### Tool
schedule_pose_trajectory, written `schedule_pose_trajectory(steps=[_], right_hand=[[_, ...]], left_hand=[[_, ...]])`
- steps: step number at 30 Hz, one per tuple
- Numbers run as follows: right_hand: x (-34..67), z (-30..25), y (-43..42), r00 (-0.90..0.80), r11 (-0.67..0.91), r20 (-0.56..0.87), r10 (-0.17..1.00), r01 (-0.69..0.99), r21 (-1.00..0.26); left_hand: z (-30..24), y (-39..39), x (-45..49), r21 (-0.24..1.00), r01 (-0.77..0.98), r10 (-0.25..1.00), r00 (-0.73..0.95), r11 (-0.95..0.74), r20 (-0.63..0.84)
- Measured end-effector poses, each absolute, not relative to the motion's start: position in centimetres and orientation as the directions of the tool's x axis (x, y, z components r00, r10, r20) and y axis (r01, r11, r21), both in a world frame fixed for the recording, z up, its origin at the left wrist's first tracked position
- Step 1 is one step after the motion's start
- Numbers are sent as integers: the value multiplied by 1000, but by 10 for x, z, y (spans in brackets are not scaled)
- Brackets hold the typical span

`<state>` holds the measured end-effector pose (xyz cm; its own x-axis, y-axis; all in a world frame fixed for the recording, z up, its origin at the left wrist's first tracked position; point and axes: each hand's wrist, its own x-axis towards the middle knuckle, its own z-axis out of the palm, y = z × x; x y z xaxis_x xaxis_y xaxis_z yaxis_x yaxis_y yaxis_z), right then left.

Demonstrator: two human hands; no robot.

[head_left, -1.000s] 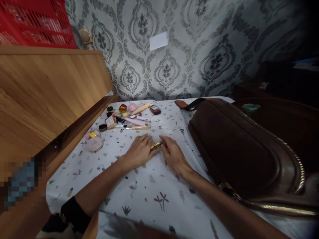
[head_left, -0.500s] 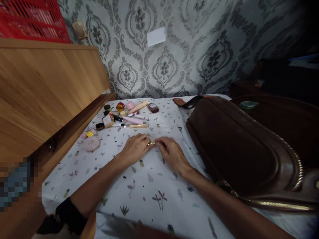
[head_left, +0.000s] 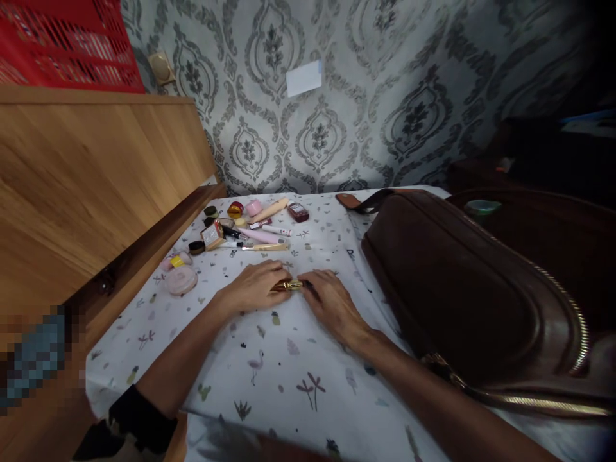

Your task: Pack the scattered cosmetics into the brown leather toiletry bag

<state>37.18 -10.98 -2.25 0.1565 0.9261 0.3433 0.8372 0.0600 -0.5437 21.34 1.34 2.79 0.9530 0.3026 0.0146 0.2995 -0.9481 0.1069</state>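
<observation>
A small shiny gold cosmetic tube (head_left: 289, 285) lies level between my two hands, low over the patterned cloth. My left hand (head_left: 257, 287) is wrapped round its left part, which looks gold and amber. My right hand (head_left: 332, 305) pinches a dark piece (head_left: 312, 290) at the tube's right end. Whether that dark piece is joined to the tube or apart from it, I cannot tell. Beyond my left hand lie a wooden-handled brush (head_left: 264, 247), a pale pink tube (head_left: 260, 235) and a square box (head_left: 212, 235). A round pink compact (head_left: 181, 280) sits to the left.
A big brown leather bag (head_left: 447, 289) with a gold zip fills the table's right side. White printed cloth (head_left: 269, 410) covers the table. At the back stand a dark red bottle (head_left: 298, 211) and a pink jar (head_left: 253, 207). A wooden cabinet (head_left: 96, 167) borders the left.
More of the gold tube shows now between my hands, and a dark piece has come into sight at my right fingers. The whole view has shifted slightly.
</observation>
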Motion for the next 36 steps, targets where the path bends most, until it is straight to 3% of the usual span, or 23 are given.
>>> schedule_pose_trajectory(steps=[10,12,16,18,36], right_hand=[[372,-23,-110,170,60,351,921,828,-558],[372,-22,-110,166,62,347,923,827,-559],[371,-21,-110,176,43,320,931,817,-574],[371,-20,-110,176,41,316,932,817,-576],[371,-22,-111,130,81,357,925,851,-520]], left_hand=[[22,16,216,186,254,278,953,-949,119],[22,24,213,181,361,390,906,-915,162],[18,57,197,-30,786,766,609,-617,206],[12,76,185,-74,861,837,506,-503,209],[-3,125,166,-85,900,902,431,-428,29]])
